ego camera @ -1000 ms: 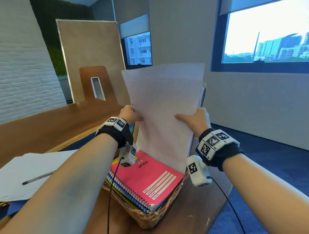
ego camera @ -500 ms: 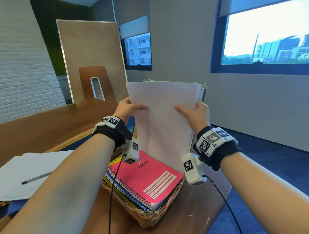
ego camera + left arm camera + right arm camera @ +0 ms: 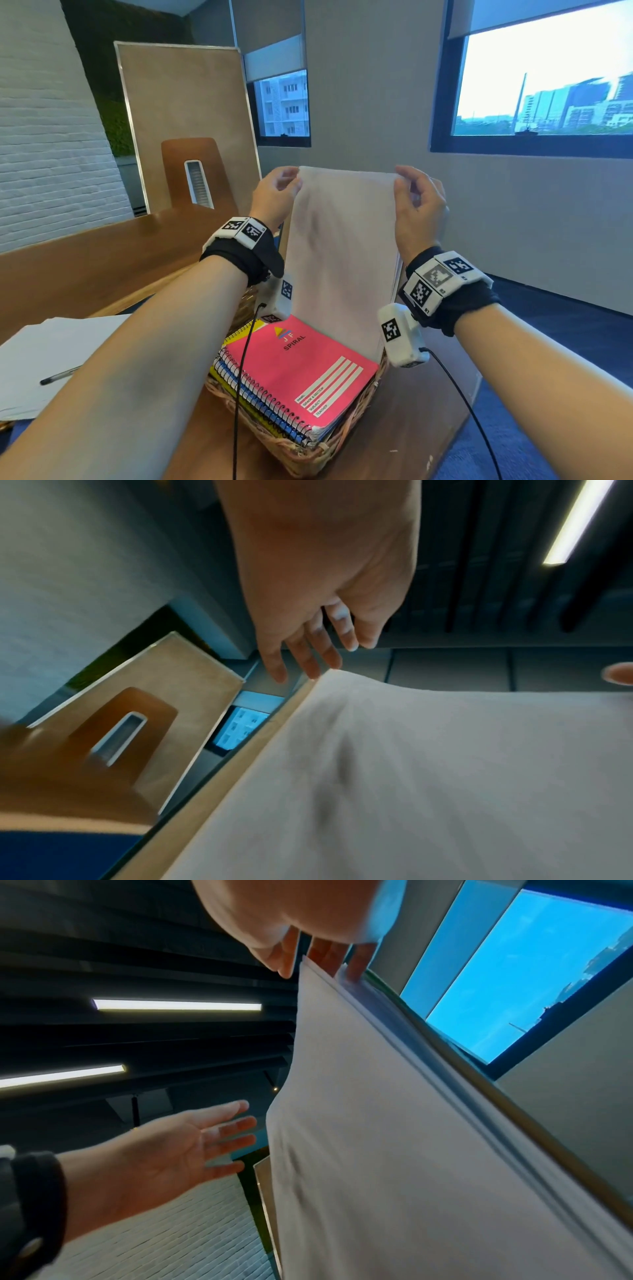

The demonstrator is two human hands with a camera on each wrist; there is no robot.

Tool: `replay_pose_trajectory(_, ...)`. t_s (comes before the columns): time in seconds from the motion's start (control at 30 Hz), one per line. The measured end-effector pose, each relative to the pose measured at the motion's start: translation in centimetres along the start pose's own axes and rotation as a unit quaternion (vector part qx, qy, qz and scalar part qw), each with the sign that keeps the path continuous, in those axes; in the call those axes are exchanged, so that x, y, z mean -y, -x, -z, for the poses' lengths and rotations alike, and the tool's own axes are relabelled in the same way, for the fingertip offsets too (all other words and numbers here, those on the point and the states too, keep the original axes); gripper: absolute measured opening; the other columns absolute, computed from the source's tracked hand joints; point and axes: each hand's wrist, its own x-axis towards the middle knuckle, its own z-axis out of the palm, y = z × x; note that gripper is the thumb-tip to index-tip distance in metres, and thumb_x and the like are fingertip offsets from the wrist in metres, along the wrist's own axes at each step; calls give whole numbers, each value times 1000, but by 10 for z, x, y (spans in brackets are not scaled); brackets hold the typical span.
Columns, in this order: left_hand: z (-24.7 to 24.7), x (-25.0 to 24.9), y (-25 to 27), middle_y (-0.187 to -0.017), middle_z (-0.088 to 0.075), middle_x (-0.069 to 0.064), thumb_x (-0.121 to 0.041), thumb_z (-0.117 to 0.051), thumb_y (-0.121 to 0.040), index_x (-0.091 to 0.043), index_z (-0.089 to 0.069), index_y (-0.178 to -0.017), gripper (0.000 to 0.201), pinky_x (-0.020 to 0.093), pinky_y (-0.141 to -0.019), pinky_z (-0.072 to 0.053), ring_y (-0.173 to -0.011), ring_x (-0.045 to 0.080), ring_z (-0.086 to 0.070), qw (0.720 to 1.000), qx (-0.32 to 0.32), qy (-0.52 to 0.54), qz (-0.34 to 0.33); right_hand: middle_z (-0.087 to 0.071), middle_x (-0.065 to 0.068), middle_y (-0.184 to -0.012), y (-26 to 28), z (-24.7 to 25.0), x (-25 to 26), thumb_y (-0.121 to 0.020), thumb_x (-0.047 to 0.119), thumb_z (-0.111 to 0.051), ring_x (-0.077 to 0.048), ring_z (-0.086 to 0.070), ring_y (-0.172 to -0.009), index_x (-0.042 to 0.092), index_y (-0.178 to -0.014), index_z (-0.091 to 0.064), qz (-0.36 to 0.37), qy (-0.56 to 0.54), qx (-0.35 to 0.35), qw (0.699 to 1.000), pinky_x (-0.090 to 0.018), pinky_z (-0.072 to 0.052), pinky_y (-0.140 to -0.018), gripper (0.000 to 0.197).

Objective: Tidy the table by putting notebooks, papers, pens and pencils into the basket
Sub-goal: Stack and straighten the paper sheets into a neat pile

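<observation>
A white paper stack (image 3: 342, 257) stands on end in the back of the wicker basket (image 3: 301, 459), behind a pink spiral notebook (image 3: 301, 366) that lies on other notebooks. My right hand (image 3: 407, 186) holds the stack's top right corner, thumb in front and fingers behind, as the right wrist view shows on the stack (image 3: 377, 1123). My left hand (image 3: 284, 186) hovers at the top left corner with straight fingers (image 3: 308, 666), just off the paper's edge (image 3: 445, 777). The stack's lower end is hidden behind the notebooks.
Loose white sheets (image 3: 44, 359) with a dark pen (image 3: 60, 375) lie on the wooden table at the left. A wooden chair back (image 3: 191, 171) and a brown board (image 3: 185, 102) stand beyond. The table's right edge (image 3: 459, 411) drops to blue carpet.
The paper stack has sunk lower into the basket. Both hands slid from its sides up to its top corners, and my left hand has let go.
</observation>
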Motion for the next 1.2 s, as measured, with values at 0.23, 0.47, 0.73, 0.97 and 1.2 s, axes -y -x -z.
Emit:
replay_pose_trajectory(0.23,-31,-25,7,-128,-56,2,-20,-54,-95,-15,-58,-125,31,11,-91,-28,-118,13,-48,960,81,-156,-219,-56,-5,-123,-17,11,-24,-98,13,-39,-12,-51,-114,9,-124,-57,-93,-13,-54,994,-9,-37,-96,32)
replay_pose_trajectory(0.47,-66,-35,11,-125,-60,3,-22,-53,-95,-16,-61,-124,30,20,-94,-36,-115,15,-53,923,160,-201,-287,-58,2,-107,-11,0,-37,-98,17,-44,-9,-52,-97,12,-123,-57,-169,-82,-29,982,-26,-42,-90,29)
replay_pose_trajectory(0.73,-71,-49,5,-129,-56,5,-21,-52,-96,-13,-55,-130,34,17,-93,-34,-117,17,-51,913,153,-215,-312,-58,2,-104,-12,1,-38,-97,19,-46,-9,-53,-95,11,-123,-58,-165,-70,-24,984,-24,-42,-86,30)
replay_pose_trajectory(0.97,-75,-45,8,-113,-63,6,-17,-55,-94,-10,-65,-117,26,21,-87,-41,-101,18,-57,919,156,-180,-313,-57,6,-102,-11,3,-36,-97,18,-46,-7,-53,-93,13,-122,-59,-167,-63,-28,984,-17,-39,-81,29)
replay_pose_trajectory(1.2,-77,-48,9,-109,-61,6,-17,-66,-86,-11,-64,-111,26,20,-82,-41,-98,18,-56,923,147,-175,-309,-55,6,-99,-11,2,-34,-98,24,-43,-7,-51,-91,11,-117,-60,-169,-84,-34,981,-17,-38,-78,28)
